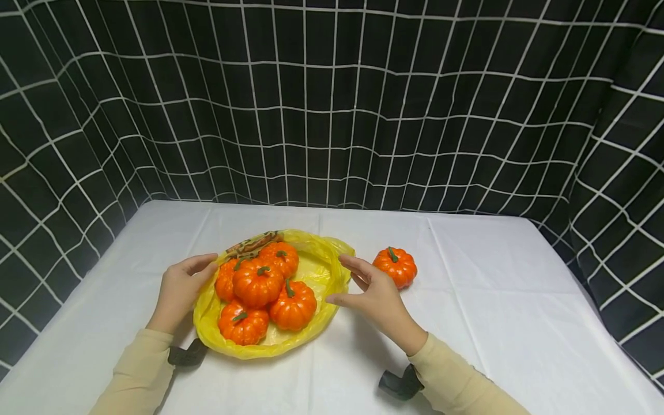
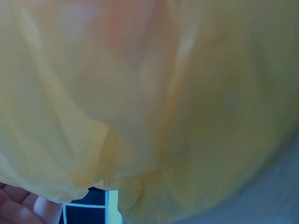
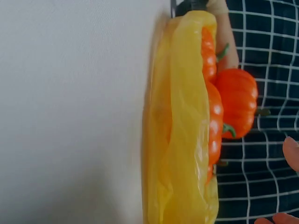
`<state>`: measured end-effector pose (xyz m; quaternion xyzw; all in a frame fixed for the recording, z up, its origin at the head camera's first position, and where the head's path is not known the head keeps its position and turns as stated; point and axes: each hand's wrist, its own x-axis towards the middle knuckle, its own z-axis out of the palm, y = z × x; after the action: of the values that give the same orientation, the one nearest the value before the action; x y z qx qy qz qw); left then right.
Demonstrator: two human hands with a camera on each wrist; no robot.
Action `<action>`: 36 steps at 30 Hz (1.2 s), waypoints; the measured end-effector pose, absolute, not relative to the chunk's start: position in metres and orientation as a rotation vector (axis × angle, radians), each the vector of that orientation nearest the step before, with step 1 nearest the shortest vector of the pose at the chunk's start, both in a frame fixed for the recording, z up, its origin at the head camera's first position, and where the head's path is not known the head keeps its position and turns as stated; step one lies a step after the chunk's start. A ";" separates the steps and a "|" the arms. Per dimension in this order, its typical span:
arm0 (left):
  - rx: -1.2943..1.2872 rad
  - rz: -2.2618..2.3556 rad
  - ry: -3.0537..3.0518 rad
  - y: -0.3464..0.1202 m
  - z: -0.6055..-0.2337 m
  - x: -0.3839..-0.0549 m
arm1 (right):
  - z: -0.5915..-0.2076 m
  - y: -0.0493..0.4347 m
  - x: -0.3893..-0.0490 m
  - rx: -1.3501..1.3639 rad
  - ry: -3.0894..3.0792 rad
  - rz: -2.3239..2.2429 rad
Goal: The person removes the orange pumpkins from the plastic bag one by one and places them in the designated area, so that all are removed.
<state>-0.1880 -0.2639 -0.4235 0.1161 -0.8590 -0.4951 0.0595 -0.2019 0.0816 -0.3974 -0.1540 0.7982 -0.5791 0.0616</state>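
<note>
A yellow plastic bag (image 1: 321, 271) lies open on the white table (image 1: 493, 300) with several small orange pumpkins (image 1: 257, 282) piled in it. My left hand (image 1: 181, 288) rests at the bag's left edge, fingers straight, touching the plastic beside a pumpkin. My right hand (image 1: 370, 291) hovers open just right of the bag's rim, holding nothing. One more pumpkin (image 1: 395, 267) sits alone on the table behind the right hand. The left wrist view is filled by the yellow bag (image 2: 163, 102). The right wrist view shows the bag (image 3: 180, 140) edge-on with pumpkins (image 3: 236, 102) above it.
A black curtain with a white grid (image 1: 332, 104) surrounds the table at the back and on both sides. The white tablecloth stretches out to the right and front of the bag.
</note>
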 end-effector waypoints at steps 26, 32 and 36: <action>0.328 -1.480 -2.597 -0.264 -0.424 -0.189 | -0.408 0.037 -0.202 -0.659 2.439 -1.502; 0.338 -1.479 -2.604 -0.263 -0.423 -0.189 | -0.410 0.030 -0.205 -0.722 2.436 -1.433; 0.345 -1.475 -2.604 -0.263 -0.424 -0.189 | -0.412 0.026 -0.208 -0.736 2.452 -1.362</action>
<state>-0.1888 -0.2631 -0.4239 0.1144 -0.8626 -0.4885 0.0643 -0.2082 0.0264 -0.4117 -0.2519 0.8395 -0.4661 0.1206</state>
